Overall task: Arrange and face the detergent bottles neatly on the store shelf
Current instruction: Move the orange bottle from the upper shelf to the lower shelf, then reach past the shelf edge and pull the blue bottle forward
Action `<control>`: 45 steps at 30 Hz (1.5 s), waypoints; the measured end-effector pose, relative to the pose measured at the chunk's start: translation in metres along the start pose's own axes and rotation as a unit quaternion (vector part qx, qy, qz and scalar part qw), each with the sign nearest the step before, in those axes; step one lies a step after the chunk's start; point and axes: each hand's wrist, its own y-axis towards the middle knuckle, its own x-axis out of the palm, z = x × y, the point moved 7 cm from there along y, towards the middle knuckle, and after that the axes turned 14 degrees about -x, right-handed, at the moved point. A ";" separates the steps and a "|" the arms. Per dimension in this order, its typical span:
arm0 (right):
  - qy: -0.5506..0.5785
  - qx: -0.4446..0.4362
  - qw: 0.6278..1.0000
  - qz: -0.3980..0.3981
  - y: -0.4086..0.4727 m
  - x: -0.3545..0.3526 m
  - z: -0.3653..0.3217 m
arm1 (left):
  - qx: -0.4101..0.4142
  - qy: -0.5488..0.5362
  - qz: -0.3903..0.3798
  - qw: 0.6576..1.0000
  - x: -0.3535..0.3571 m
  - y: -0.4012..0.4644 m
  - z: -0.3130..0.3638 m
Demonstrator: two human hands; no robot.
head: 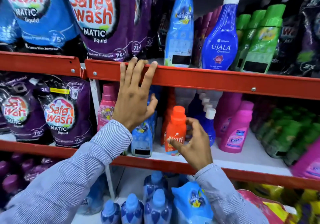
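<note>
Left hand (134, 102): fingers spread wide, fingertips (134, 60) hooked over red front rail (207, 78) of upper shelf, palm flat against it, holding nothing. Thumb just in front of tall light-blue bottle (142, 137) on middle shelf; contact unclear.

Right hand (192, 145): half-curled, fingers apart, at orange Revive bottle (175, 128). Thumb across the label, other fingers beside the bottle's right shoulder. Not clamped; touching or just short of it, hard to tell.

Orange bottle: upright on white middle shelf (242, 158), near front edge, label facing out, orange cap on top. Light-blue bottle just to its left, dark-blue white-capped bottle (208, 125) just behind to its right, more white caps lined up behind that. Pink Vanish bottles (237, 128) further right, green bottles (284, 137) beyond, blurred.

Pink bottle (107, 106) left of left hand, beside purple Safewash pouches (60, 113).

Upper shelf: large purple Safewash pouch (103, 19) and blue one (39, 14) at left, tall light-blue bottle (180, 29), blue Ujala bottle (220, 38) next to it, green packs (259, 38) right of that.

Bottom shelf: cluster of blue bottles (152, 204) and blue pouch (192, 204) under right forearm. Striped sleeves (86, 171) on both arms.
</note>
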 end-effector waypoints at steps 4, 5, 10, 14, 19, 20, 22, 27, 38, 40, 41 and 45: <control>-0.013 0.050 0.998 -0.031 -0.008 0.031 0.034 | -0.018 -0.029 -0.013 0.999 0.002 -0.002 0.002; -0.018 0.057 0.998 -0.038 -0.009 0.035 0.037 | -0.022 -0.035 -0.015 0.999 0.002 -0.002 0.002; -0.025 0.077 0.996 -0.048 -0.008 0.048 0.045 | -0.032 -0.041 -0.017 0.998 0.002 -0.003 0.003; -0.027 0.079 0.994 -0.067 -0.006 0.054 0.049 | -0.035 -0.036 -0.017 0.999 0.003 -0.004 0.003; -0.020 0.078 0.992 -0.100 -0.007 0.056 0.047 | -0.041 -0.035 -0.017 0.998 0.002 -0.004 0.005; -0.029 0.071 0.992 -0.102 -0.008 0.053 0.043 | -0.042 -0.033 -0.019 0.998 0.002 -0.005 0.005; -0.062 0.039 0.994 -0.085 -0.007 0.038 0.027 | -0.038 -0.024 -0.019 0.999 0.002 -0.005 0.004; -0.198 -0.209 0.952 0.107 0.006 -0.042 -0.067 | -0.030 0.014 -0.003 0.999 -0.002 -0.003 0.004; -0.400 -0.192 0.881 0.164 0.092 -0.122 -0.108 | 0.009 0.041 0.018 0.999 0.004 0.002 0.068; -0.383 -0.185 0.889 0.167 0.107 -0.126 -0.108 | 0.020 0.039 0.009 0.999 0.010 0.003 0.077; -0.370 -0.178 0.897 0.166 0.114 -0.127 -0.107 | 0.024 0.038 0.002 0.999 0.013 0.003 0.080; -0.290 -0.140 0.934 0.157 0.134 -0.128 -0.097 | 0.032 0.041 -0.009 0.999 0.022 0.002 0.082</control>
